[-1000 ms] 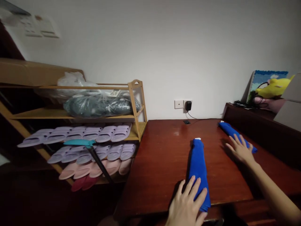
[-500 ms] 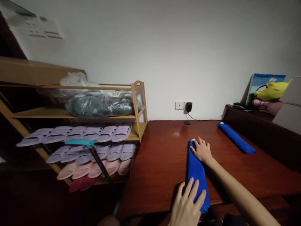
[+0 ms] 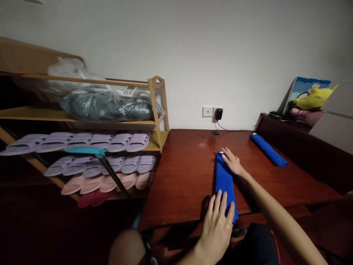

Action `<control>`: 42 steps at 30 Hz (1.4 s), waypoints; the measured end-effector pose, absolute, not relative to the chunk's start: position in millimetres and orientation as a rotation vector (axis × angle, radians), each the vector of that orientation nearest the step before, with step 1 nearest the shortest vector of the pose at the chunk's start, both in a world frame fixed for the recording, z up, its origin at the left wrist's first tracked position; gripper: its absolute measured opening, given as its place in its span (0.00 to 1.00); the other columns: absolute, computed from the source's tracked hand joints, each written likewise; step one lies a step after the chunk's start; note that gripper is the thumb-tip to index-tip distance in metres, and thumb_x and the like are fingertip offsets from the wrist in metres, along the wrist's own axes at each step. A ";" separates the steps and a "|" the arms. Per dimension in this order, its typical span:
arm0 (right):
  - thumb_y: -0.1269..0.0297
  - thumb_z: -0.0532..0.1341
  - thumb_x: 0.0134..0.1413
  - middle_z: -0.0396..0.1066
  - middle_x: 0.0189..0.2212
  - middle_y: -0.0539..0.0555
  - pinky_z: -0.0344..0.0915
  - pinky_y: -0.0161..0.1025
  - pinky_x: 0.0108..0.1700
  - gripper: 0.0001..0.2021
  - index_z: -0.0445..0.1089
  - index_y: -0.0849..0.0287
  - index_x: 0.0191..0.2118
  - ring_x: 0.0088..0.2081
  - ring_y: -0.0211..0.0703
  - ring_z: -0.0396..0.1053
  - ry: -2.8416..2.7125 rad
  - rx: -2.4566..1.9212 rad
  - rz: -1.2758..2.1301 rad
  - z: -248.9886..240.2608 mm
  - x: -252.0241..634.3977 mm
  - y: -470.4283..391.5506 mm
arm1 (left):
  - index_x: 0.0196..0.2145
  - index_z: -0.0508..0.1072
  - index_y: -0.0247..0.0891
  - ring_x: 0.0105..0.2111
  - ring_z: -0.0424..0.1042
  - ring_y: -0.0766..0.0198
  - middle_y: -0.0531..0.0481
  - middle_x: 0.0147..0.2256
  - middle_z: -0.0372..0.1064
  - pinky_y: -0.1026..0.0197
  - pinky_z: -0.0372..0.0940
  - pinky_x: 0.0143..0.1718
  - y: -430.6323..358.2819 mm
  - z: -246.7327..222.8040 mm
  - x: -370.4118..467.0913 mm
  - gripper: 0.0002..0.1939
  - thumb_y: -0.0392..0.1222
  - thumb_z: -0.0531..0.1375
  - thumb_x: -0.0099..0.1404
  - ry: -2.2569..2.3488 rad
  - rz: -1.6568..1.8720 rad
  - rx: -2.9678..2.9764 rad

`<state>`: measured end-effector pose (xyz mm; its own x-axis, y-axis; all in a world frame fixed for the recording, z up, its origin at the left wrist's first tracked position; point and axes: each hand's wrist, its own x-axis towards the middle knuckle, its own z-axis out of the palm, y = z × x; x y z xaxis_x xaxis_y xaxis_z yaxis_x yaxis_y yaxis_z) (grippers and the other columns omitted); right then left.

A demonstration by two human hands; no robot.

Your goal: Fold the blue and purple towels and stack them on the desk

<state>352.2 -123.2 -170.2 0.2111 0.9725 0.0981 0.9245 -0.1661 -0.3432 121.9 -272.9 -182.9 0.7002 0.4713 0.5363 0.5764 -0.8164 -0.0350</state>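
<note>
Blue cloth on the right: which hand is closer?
Right. The right hand is left of that cloth; the left hand is farther left, at the front of the table.

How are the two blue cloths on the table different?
The left hand and right hand are at the near cloth; neither is at the far cloth. The near cloth reaches the front edge of the table; the far cloth lies further back. Both are blue, long and narrow.

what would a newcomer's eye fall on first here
Probably the long blue cloth on the reddish-brown table, with the left hand over its near end and the right hand at its far end. A second blue cloth lies farther right. To the left, purple and pink slippers line a wooden rack.
</note>
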 end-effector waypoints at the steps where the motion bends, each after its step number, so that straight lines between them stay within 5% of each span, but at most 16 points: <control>1: 0.49 0.38 0.64 0.49 0.64 0.56 0.48 0.49 0.61 0.28 0.48 0.52 0.65 0.64 0.45 0.46 -1.693 -2.226 0.200 -166.4 357.2 -123.9 | 0.59 0.61 0.35 0.63 0.48 0.48 0.39 0.63 0.50 0.48 0.51 0.60 -274.7 -178.9 122.1 0.24 0.46 0.53 0.68 -0.813 -0.761 -2.731; 5: 0.41 0.38 0.60 0.68 0.48 0.71 0.63 0.51 0.47 0.37 0.67 0.67 0.53 0.50 0.59 0.67 -1.419 -2.469 0.320 -157.4 369.4 -121.3 | 0.59 0.60 0.34 0.64 0.46 0.52 0.40 0.64 0.48 0.51 0.51 0.60 -279.9 -172.9 123.8 0.25 0.49 0.52 0.69 -0.630 -0.772 -2.783; 8: 0.33 0.46 0.52 0.70 0.45 0.71 0.65 0.50 0.44 0.39 0.71 0.67 0.48 0.47 0.61 0.69 -1.389 -2.522 0.411 -155.8 363.3 -114.9 | 0.58 0.62 0.37 0.59 0.56 0.51 0.40 0.60 0.56 0.50 0.57 0.56 -282.1 -183.6 128.8 0.25 0.51 0.53 0.68 -0.717 -0.812 -2.742; 15: 0.39 0.53 0.53 0.68 0.49 0.68 0.65 0.47 0.46 0.32 0.69 0.63 0.50 0.50 0.58 0.68 -1.445 -2.538 0.403 -150.5 339.9 -105.7 | 0.52 0.69 0.39 0.46 0.67 0.55 0.45 0.48 0.69 0.49 0.61 0.50 -282.2 -202.3 136.6 0.16 0.39 0.53 0.68 -0.818 -0.797 -2.638; 28: 0.51 0.54 0.57 0.69 0.45 0.67 0.65 0.44 0.43 0.27 0.52 0.64 0.56 0.47 0.55 0.70 -1.550 -2.516 0.065 -132.0 324.4 -106.6 | 0.47 0.70 0.40 0.45 0.68 0.55 0.48 0.40 0.70 0.52 0.64 0.48 -273.2 -184.0 135.8 0.14 0.36 0.58 0.63 -0.963 -1.071 -2.592; 35: 0.70 0.51 0.58 0.71 0.42 0.68 0.63 0.43 0.45 0.14 0.61 0.64 0.50 0.47 0.53 0.70 -1.804 -2.421 -0.079 -135.5 292.0 -81.0 | 0.47 0.69 0.40 0.42 0.69 0.56 0.48 0.38 0.69 0.55 0.65 0.46 -267.7 -182.7 133.4 0.15 0.36 0.58 0.62 -0.991 -1.103 -2.635; 42: 0.63 0.49 0.61 0.71 0.42 0.67 0.62 0.47 0.45 0.14 0.62 0.62 0.49 0.47 0.56 0.70 -1.860 -2.384 -0.043 -143.0 307.3 -77.6 | 0.34 0.70 0.40 0.41 0.67 0.56 0.50 0.34 0.67 0.51 0.62 0.49 -270.7 -185.4 153.4 0.02 0.39 0.58 0.63 -0.957 -0.933 -2.745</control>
<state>307.3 -77.6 -143.0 0.2458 0.9647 0.0946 0.9680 -0.2393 -0.0752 153.4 -270.7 -185.4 0.6176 0.5355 0.5761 0.5897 -0.7999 0.1114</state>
